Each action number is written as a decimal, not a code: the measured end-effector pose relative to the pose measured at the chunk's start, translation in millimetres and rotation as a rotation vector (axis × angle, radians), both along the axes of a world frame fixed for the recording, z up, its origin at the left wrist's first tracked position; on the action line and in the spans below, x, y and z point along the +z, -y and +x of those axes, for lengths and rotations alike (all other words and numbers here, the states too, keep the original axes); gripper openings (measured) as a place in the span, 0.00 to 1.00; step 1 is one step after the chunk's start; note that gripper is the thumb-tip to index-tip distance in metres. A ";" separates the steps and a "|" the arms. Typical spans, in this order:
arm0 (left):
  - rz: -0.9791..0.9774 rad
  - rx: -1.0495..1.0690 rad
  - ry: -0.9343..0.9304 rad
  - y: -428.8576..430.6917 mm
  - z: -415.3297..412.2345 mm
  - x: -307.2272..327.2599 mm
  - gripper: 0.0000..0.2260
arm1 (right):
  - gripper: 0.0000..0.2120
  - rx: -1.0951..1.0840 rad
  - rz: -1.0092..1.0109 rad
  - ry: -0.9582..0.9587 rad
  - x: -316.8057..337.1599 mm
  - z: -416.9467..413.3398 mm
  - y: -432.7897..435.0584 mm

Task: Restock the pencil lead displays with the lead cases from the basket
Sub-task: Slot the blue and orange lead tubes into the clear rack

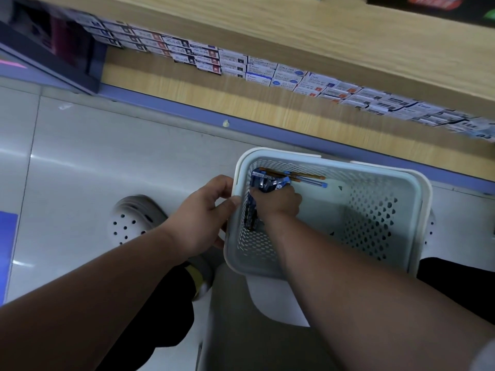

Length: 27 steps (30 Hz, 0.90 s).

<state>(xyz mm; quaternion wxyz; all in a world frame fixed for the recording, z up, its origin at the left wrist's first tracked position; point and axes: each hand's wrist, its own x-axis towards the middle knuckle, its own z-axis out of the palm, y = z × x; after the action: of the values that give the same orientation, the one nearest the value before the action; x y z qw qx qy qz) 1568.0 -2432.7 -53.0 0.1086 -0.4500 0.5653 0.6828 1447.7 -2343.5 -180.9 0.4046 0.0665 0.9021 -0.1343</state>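
A pale perforated plastic basket [375,180] rests in front of me, below a wooden shelf. My left hand [206,210] grips the basket's left rim. My right hand [277,200] is down inside the basket, fingers curled around a bunch of dark blue lead cases [261,180] at the far left corner. More blue cases [250,215] stand against the left wall. Two thin orange and blue tubes [302,176] lie along the far wall. The shelf face carries a long row of boxed lead displays [267,69].
A grey perforated clog [131,218] stands on the glossy grey floor [93,162] at the left. A blue strip [187,108] runs along the shelf base. A dark display stand [53,49] sits at the upper left. A white stool-like surface [276,303] is under the basket.
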 end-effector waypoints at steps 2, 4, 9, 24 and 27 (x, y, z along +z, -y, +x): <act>0.001 0.004 -0.005 -0.1 0.2 -0.4 0.06 | 0.39 0.008 0.005 -0.005 1.7 1.0 -0.8; 0.002 0.004 -0.010 0.2 1.0 -1.3 0.05 | 0.40 0.017 -0.004 -0.014 2.9 1.2 -2.6; 0.005 0.000 -0.014 0.5 1.3 -0.9 0.05 | 0.37 -0.025 -0.076 0.009 2.7 -0.6 -3.1; 0.006 -0.002 -0.009 0.4 -0.4 2.5 0.06 | 0.24 -0.008 -0.144 0.052 2.0 9.9 0.3; -0.001 -0.006 -0.009 0.9 -0.3 2.2 0.05 | 0.22 0.012 -0.147 0.080 0.1 6.2 0.5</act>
<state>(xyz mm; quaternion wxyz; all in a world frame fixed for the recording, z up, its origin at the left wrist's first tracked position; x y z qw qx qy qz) 1567.8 -2433.5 -50.8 0.1078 -0.4452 0.5675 0.6842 1453.9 -2344.1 -180.8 0.4448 0.0364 0.8734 -0.1950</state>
